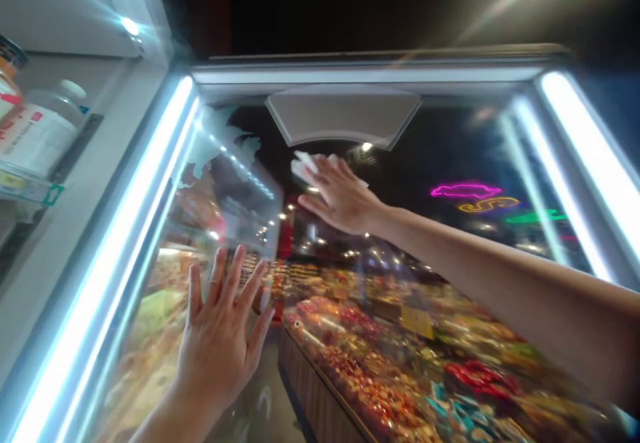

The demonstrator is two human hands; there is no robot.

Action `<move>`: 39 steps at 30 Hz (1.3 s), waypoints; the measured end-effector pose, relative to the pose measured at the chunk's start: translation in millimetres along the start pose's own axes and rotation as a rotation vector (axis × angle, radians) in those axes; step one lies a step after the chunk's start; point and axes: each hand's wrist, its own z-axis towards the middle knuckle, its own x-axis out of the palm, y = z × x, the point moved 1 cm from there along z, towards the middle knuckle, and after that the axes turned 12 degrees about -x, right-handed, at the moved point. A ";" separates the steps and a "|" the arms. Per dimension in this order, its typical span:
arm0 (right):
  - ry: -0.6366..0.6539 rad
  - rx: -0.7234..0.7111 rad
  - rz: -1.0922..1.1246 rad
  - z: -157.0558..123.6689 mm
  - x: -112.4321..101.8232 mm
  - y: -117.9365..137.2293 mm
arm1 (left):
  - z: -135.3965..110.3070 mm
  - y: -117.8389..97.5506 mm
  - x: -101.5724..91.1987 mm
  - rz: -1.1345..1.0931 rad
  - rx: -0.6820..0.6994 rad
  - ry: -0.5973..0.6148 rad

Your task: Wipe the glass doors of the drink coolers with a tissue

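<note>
My left hand point(217, 336) lies flat on the glass lid point(450, 156) of a lit freezer case, fingers spread and holding nothing. My right hand point(343, 196) reaches farther up the glass with the arm stretched out from the right. It presses a white cloth or tissue point(307, 165) flat against the glass just below the grey lid handle point(344, 115). The glass mirrors shop displays and neon signs.
Bright light strips run along the left frame point(115, 256) and the right frame point(590, 156) of the case. A shelf at the far left holds a white bottle point(37, 130) and a price-tag rail point(27, 186). Frost patches point(215, 140) cling to the upper left glass.
</note>
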 end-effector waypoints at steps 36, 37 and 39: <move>-0.068 0.053 -0.046 -7.9 32.8 84.8 | -82.7 57.8 10.9 -0.086 -0.136 0.123; -0.066 0.072 -0.051 -19.4 32.3 85.9 | -89.8 45.9 10.1 -0.082 -0.104 0.130; 0.015 -0.041 0.004 -46.8 37.1 100.7 | -104.0 22.6 8.0 -0.081 -0.036 0.154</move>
